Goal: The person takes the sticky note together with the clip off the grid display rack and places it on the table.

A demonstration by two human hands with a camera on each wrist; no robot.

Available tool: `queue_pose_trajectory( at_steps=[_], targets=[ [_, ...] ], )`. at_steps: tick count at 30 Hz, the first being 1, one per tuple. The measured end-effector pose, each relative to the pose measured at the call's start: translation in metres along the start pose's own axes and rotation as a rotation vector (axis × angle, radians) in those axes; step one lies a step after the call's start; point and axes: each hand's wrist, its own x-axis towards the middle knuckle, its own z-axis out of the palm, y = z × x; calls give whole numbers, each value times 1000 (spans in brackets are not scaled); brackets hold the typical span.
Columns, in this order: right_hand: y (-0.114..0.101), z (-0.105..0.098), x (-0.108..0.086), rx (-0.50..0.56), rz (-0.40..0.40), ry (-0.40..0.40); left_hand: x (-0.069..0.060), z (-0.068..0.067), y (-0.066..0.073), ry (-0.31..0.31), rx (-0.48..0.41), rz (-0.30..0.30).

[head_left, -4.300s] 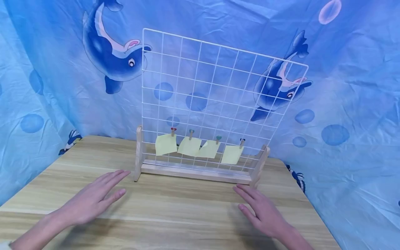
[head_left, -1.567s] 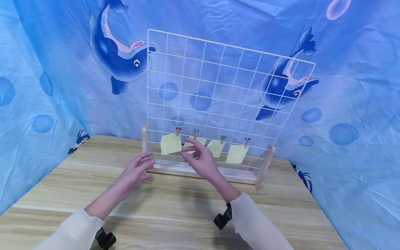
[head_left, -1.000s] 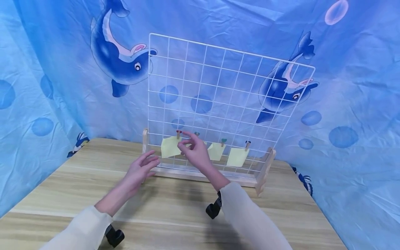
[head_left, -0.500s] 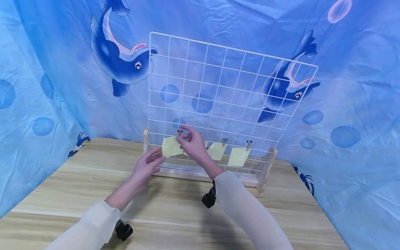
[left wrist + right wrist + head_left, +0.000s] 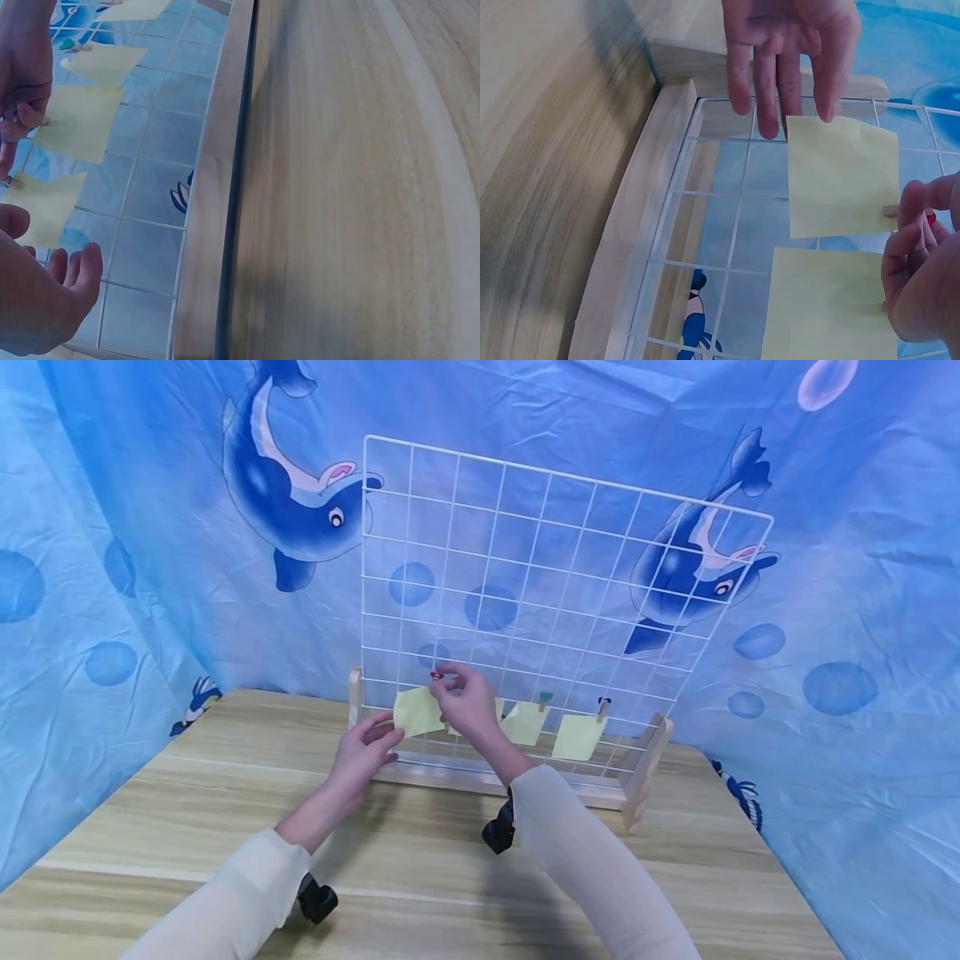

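Note:
Yellow paper notes hang in a row on a white wire grid [image 5: 540,560], held by small wooden clothespins. My right hand [image 5: 468,702] pinches the red-topped clothespin [image 5: 437,676] on the leftmost note [image 5: 417,712]; in the right wrist view the wooden clip [image 5: 889,211] shows beside the fingertips. My left hand [image 5: 362,756] holds that note's left edge, thumb in front and fingers behind, as the right wrist view shows. The second note [image 5: 829,304] is partly covered by my right hand in the head view.
Farther right hang a third note [image 5: 525,723] with a green-topped clothespin [image 5: 544,700] and a fourth note [image 5: 577,737] with a dark-topped one [image 5: 603,707]. A wooden base [image 5: 495,783] carries the grid on the wooden table [image 5: 420,877]. Behind hangs a blue dolphin-print cloth [image 5: 525,410].
From resting apart over the table, both hands have moved to the leftmost note. My right hand has reached left to its clothespin, and my left hand has come in to its left edge.

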Motion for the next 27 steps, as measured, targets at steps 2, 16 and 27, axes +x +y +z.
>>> queue_pose_trajectory(
  at_steps=[2,16,27],
  targets=[
    [0,1,0,-8,-2,8,1,0,0,18,-5,7],
    [-1,2,0,-84,-10,42,3,1,1,107,-13,53],
    [-1,-1,3,-95,-2,60,4,2,0,115,3,60]
  ],
)
